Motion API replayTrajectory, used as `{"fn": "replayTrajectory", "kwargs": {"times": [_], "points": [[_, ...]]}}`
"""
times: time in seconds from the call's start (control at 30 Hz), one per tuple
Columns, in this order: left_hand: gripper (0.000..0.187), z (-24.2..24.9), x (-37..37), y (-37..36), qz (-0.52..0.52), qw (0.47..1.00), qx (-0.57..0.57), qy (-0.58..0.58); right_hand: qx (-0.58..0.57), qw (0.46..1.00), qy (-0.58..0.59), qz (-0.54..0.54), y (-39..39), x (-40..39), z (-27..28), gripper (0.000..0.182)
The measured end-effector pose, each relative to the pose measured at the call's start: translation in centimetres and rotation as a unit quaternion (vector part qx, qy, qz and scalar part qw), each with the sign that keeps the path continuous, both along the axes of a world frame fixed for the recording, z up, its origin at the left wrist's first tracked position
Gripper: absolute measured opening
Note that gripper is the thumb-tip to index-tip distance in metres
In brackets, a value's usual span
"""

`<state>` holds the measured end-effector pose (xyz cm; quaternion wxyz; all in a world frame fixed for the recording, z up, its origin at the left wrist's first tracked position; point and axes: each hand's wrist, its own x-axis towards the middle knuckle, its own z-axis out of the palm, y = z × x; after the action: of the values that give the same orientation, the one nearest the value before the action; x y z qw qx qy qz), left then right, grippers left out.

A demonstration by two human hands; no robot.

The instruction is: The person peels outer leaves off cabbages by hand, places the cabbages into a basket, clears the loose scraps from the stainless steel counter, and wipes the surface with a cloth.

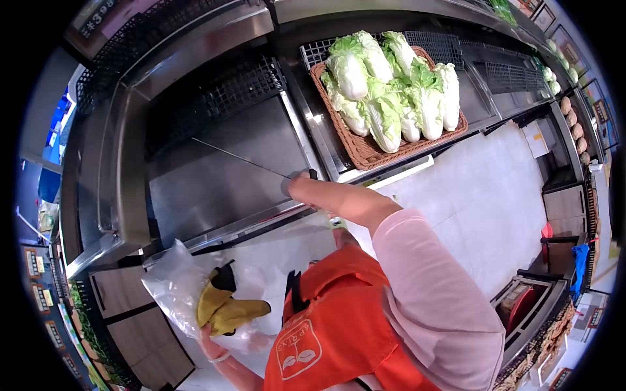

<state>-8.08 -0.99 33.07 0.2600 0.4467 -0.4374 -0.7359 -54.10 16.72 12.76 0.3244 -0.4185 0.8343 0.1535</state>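
Observation:
My right hand [301,184] is closed around a thin metal rod [242,159], which reaches left across the bare steel shelf [228,189]. A short black end sticks out by the fist. Lower left, my left hand [207,344] grips a yellow-and-black cloth bundle [222,306] that looks like work gloves. A clear plastic bag [171,277] hangs around and beside that bundle, and its folds partly cover the fingers. An orange apron [339,326] covers the front of my body.
A brown wicker basket [365,158] of napa cabbages [385,117] stands on the display to the right of the steel shelf. Black plastic grids [244,85] line the back. More produce shelves [577,130] run along the right side. Pale floor tiles [482,189] lie below the shelf edge.

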Motion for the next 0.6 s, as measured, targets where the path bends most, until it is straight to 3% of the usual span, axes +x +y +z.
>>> {"fn": "replayTrajectory", "kwargs": {"times": [0.03,0.13,0.27,0.37,0.43,0.47,0.5,0.53,0.57,0.6], "points": [[0.061,0.3,0.2,0.2,-0.018,1.0,0.005,0.013,-0.005,0.998,0.033,-0.043,-0.7,-0.6,-2.7,0.043],[0.064,0.4,1.9,0.2,-0.053,0.998,0.028,0.027,-0.002,0.999,0.032,-0.013,0.8,2.1,6.8,0.042],[0.065,0.6,3.5,2.5,-0.017,0.999,0.023,0.027,-0.055,0.996,0.068,0.001,2.4,2.0,8.1,0.034],[0.066,2.1,3.8,5.0,0.022,1.0,-0.013,0.012,-0.045,0.994,0.052,0.083,4.4,3.5,12.8,0.03],[0.066,2.0,4.5,6.3,0.044,0.998,-0.035,0.01,-0.006,0.995,0.011,0.099,9.8,3.9,16.1,0.028],[0.068,0.9,5.3,6.3,0.045,0.999,-0.018,0.011,0.06,0.984,-0.052,0.16,12.6,2.6,16.7,0.027],[0.068,0.5,5.4,6.9,0.048,0.999,-0.021,0.008,0.234,0.944,-0.211,0.097,14.3,-0.6,6.7,0.038],[0.069,0.1,4.9,7.9,0.052,0.998,-0.021,0.006,0.195,0.947,-0.254,0.039,18.2,0.5,14.0,0.034],[0.069,-0.2,4.2,8.6,0.057,0.998,-0.023,0.004,0.247,0.871,-0.378,-0.195,23.5,-1.0,9.9,0.03],[0.07,-0.6,3.3,9.3,0.035,0.999,-0.007,0.034,0.228,0.781,-0.472,-0.34,29.4,-2.2,3.8,0.03]]}}
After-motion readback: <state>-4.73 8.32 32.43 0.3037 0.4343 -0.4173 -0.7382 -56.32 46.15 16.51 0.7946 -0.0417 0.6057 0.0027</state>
